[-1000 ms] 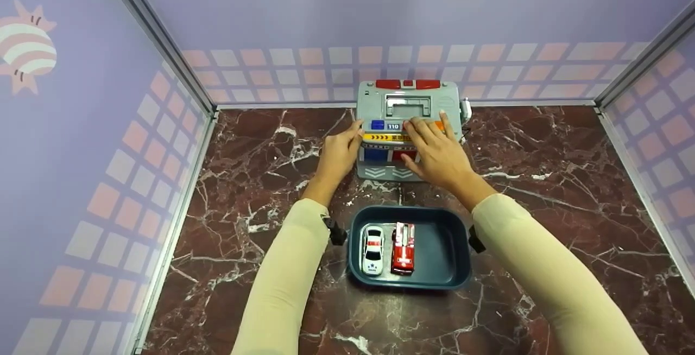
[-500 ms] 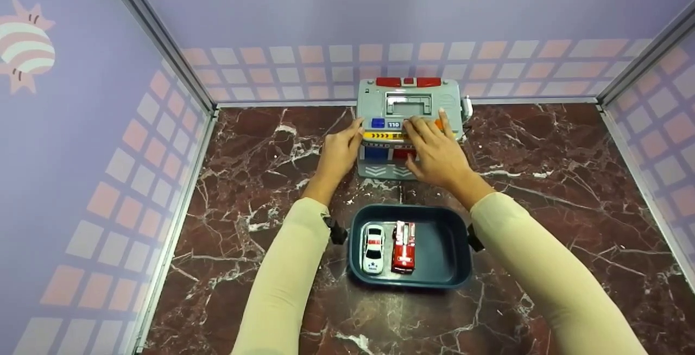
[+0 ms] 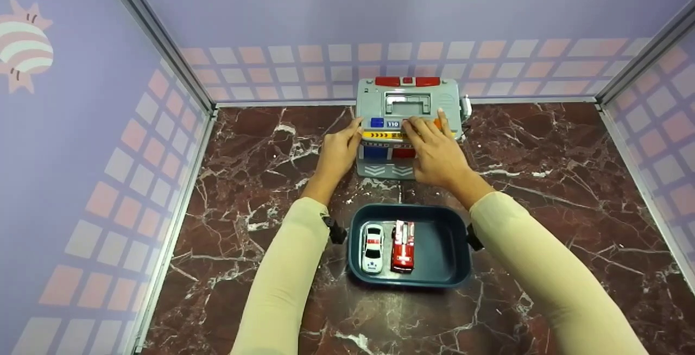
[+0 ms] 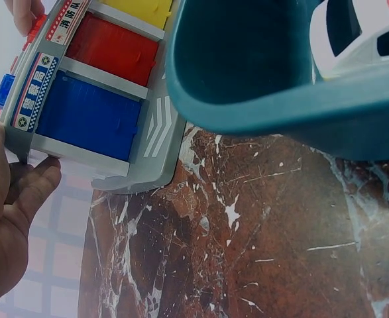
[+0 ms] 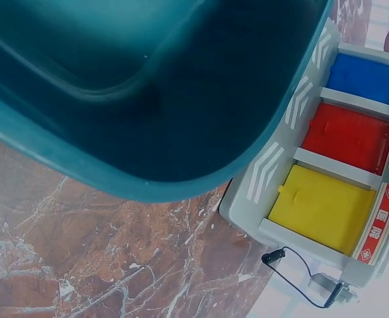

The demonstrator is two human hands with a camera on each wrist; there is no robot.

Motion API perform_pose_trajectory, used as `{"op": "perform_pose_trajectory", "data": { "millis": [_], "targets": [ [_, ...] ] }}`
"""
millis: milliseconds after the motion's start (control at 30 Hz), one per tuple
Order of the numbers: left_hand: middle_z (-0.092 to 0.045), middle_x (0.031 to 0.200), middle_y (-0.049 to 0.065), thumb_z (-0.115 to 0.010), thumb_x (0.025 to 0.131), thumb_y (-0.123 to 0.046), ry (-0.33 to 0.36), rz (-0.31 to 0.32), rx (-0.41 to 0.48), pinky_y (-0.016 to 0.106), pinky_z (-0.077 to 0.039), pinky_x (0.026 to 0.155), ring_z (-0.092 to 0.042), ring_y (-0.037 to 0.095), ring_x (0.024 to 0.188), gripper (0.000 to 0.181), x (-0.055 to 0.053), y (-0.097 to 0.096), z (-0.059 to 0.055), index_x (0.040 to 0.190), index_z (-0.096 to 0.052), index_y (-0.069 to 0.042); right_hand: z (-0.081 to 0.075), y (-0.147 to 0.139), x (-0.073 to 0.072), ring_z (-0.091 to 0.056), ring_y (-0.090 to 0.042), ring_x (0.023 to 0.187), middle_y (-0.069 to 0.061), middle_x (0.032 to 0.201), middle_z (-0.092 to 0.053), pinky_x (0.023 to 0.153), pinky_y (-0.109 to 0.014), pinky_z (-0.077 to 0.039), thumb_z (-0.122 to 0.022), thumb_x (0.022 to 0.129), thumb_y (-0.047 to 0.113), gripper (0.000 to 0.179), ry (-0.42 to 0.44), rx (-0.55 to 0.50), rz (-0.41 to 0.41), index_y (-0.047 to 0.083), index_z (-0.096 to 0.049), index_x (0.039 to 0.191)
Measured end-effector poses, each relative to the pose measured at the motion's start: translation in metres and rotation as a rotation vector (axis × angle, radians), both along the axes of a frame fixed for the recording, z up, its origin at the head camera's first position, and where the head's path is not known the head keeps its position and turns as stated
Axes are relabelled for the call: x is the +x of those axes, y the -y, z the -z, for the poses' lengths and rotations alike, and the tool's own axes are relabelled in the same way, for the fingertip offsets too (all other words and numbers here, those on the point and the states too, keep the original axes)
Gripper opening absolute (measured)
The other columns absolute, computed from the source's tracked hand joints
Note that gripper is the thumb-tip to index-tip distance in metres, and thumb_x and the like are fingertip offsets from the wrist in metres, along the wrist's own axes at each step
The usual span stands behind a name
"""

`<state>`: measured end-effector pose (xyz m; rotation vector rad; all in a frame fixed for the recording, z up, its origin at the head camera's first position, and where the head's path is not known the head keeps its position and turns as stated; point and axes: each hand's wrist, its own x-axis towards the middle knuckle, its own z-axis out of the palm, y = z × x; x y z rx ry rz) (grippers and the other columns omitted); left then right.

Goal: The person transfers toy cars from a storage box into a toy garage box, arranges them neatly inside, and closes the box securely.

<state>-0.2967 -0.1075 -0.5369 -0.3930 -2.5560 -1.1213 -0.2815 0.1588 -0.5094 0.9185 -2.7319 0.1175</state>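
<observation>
Grey toy garage [image 3: 408, 121] stands at the far edge of my desk [image 3: 543, 181], its long axis running left to right, doors facing me. My left hand [image 3: 337, 154] rests flat against its left end; my right hand [image 3: 437, 151] lies on top, fingers spread over the front edge, nearer the middle.

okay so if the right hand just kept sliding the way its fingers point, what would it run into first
Probably the raised grey handle on the toy garage: the right hand lies on the garage's front edge, fingers aimed away from the person. Beyond that stands the back wall; depth is hard to judge.
</observation>
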Motion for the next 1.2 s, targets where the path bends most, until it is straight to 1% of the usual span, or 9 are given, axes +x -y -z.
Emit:
{"op": "perform_pose_trajectory", "data": {
  "millis": [233,500,800,1033,1200],
  "targets": [
    [-0.07,0.147,0.016,-0.061,0.115,-0.022,-0.022,0.002,0.007,0.048,-0.057,0.117,-0.069,0.04,0.136,0.039,-0.0009,-0.0002,0.0013,0.148,-0.07,-0.003,-0.0011,0.0004,0.0008,-0.049,-0.043,0.152,-0.022,0.166,-0.049,0.14,-0.068,-0.012,-0.057,0.082,0.01,0.089,0.006,-0.003,-0.002,0.0,-0.041,0.168],
    [-0.07,0.147,0.014,-0.06,0.116,-0.025,-0.006,-0.012,-0.006,0.047,-0.058,0.116,-0.07,0.037,0.135,0.04,-0.0002,0.0001,0.0018,0.149,-0.069,-0.005,-0.0027,0.0008,0.0013,-0.048,-0.043,0.153,-0.022,0.166,-0.049,0.14,-0.068,-0.013,-0.06,0.076,0.009,0.093,0.018,-0.006,0.0,0.001,-0.043,0.168],
    [-0.07,0.146,0.015,-0.06,0.116,-0.024,-0.008,0.0,0.008,0.046,-0.057,0.117,-0.07,0.036,0.136,0.04,-0.0003,-0.0005,0.0002,0.149,-0.069,-0.005,-0.0046,0.0014,0.0019,-0.046,-0.043,0.155,-0.021,0.167,-0.048,0.139,-0.069,-0.012,-0.069,0.076,0.013,0.097,0.038,0.015,0.011,0.002,-0.041,0.169],
    [-0.068,0.149,0.012,-0.059,0.117,-0.025,0.009,0.006,-0.005,0.047,-0.059,0.114,-0.073,0.034,0.133,0.04,-0.0005,-0.0005,-0.0001,0.152,-0.067,-0.007,-0.0067,0.0008,0.0018,-0.047,-0.042,0.153,-0.02,0.165,-0.048,0.139,-0.07,-0.013,-0.069,0.076,0.012,0.098,0.047,0.026,0.013,0.002,-0.041,0.169],
    [-0.071,0.146,0.014,-0.06,0.116,-0.023,-0.021,0.002,-0.004,0.049,-0.059,0.114,-0.072,0.037,0.133,0.039,-0.0008,-0.001,0.0009,0.149,-0.069,-0.005,-0.0066,0.0008,0.0024,-0.047,-0.042,0.154,-0.02,0.165,-0.048,0.138,-0.071,-0.013,-0.068,0.078,0.013,0.095,0.047,0.022,0.013,0.002,-0.042,0.169]
  ]
}}
